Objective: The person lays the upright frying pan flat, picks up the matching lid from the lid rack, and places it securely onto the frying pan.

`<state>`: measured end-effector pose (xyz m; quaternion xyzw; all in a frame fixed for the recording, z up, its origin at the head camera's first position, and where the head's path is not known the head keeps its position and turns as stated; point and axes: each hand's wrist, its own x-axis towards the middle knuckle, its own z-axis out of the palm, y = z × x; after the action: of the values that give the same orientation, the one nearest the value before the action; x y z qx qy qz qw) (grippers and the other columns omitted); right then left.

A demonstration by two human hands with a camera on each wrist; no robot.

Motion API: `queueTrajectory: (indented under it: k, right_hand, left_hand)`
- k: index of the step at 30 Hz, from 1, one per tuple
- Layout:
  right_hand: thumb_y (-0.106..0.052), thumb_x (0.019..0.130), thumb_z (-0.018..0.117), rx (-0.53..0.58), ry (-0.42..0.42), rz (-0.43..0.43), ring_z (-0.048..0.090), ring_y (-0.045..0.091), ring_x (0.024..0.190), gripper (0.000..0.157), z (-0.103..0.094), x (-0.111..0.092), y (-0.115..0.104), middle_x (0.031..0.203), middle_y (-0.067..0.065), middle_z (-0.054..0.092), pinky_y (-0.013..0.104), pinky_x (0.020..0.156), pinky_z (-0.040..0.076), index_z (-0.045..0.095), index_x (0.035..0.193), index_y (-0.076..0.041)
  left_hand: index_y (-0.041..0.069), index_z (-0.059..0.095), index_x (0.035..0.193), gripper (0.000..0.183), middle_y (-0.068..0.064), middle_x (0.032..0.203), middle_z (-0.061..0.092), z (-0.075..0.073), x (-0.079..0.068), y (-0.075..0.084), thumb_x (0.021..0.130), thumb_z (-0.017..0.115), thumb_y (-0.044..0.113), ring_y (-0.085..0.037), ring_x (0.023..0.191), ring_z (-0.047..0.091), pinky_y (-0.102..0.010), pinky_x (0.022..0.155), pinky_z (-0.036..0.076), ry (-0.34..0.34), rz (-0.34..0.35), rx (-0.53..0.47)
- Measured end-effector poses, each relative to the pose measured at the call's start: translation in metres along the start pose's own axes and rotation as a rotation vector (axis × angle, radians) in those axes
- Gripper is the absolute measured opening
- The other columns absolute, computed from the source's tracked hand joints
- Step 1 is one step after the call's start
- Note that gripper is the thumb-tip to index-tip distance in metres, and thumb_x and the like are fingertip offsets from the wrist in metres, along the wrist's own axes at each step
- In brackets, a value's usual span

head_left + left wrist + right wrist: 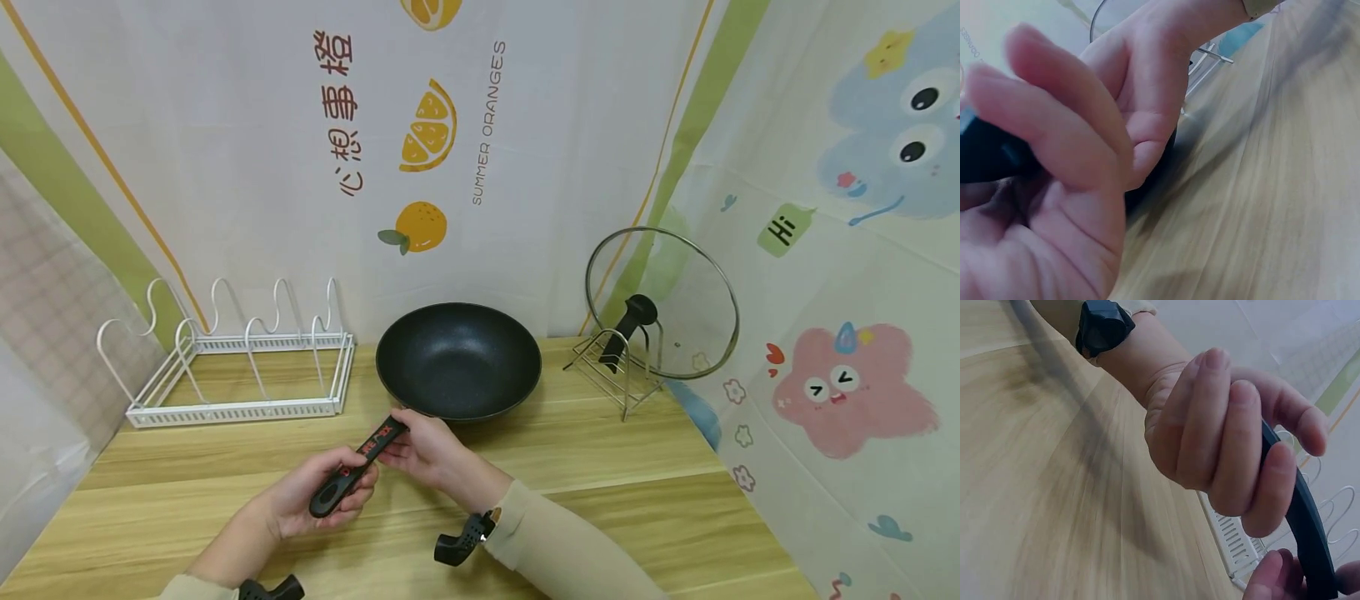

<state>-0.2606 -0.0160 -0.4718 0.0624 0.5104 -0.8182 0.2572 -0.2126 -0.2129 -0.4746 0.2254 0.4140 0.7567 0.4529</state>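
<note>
A black pan handle [351,473] with red lettering slants in front of a black wok [459,358]. My left hand [296,493] grips its lower part, thumb on top and fingers curled underneath. At its upper end, close to the wok's near rim, my right hand [433,450] pinches it between thumb and fingers. Whether handle and wok are joined there is hidden by the right hand. In the right wrist view, the left hand [1210,437] wraps the handle [1307,525], and right fingertips [1266,578] hold its other end.
A white wire rack [240,410] stands on the wooden table [645,467], left of the wok. To the right, a glass lid [693,304] with a black knob leans in a small metal stand [626,392]. A printed curtain [247,150] hangs close behind.
</note>
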Motion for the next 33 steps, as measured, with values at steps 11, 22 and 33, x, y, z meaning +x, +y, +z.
queueTrajectory:
  k: [11, 22, 33]
  right_hand:
    - [-0.021, 0.095, 0.061, -0.198, -0.02, -0.021, 0.068, 0.018, 0.082, 0.021, -0.023, -0.015, -0.006, 0.093, 0.006, 0.07, 0.032, 0.079, 0.059, 0.069, 0.106, -0.005]
    - [-0.019, 0.1, 0.058, -0.466, -0.087, -0.089, 0.068, 0.016, 0.081, 0.03, -0.062, -0.042, -0.016, 0.106, 0.009, 0.07, 0.03, 0.074, 0.059, 0.065, 0.117, 0.005]
    - [-0.022, 0.103, 0.058, -0.692, -0.199, -0.28, 0.067, 0.017, 0.08, 0.029, -0.11, -0.066, -0.065, 0.109, 0.023, 0.066, 0.031, 0.073, 0.059, 0.061, 0.116, 0.004]
  left_hand:
    - [-0.001, 0.041, 0.13, 0.037, 0.0, 0.091, 0.065, 0.021, -0.013, 0.014, 0.108, 0.04, 0.028, -0.007, 0.057, 0.061, -0.017, 0.046, 0.044, 0.282, -0.062, 0.299]
    - [0.025, 0.02, 0.16, 0.063, -0.014, 0.101, 0.062, 0.04, -0.011, 0.005, 0.107, 0.053, 0.026, -0.013, 0.046, 0.05, -0.019, 0.04, 0.035, 0.556, 0.044, 0.585]
    - [0.028, 0.04, 0.154, 0.053, -0.013, 0.095, 0.062, 0.038, -0.009, 0.001, 0.104, 0.056, 0.019, -0.01, 0.044, 0.041, -0.017, 0.039, 0.032, 0.639, 0.074, 0.645]
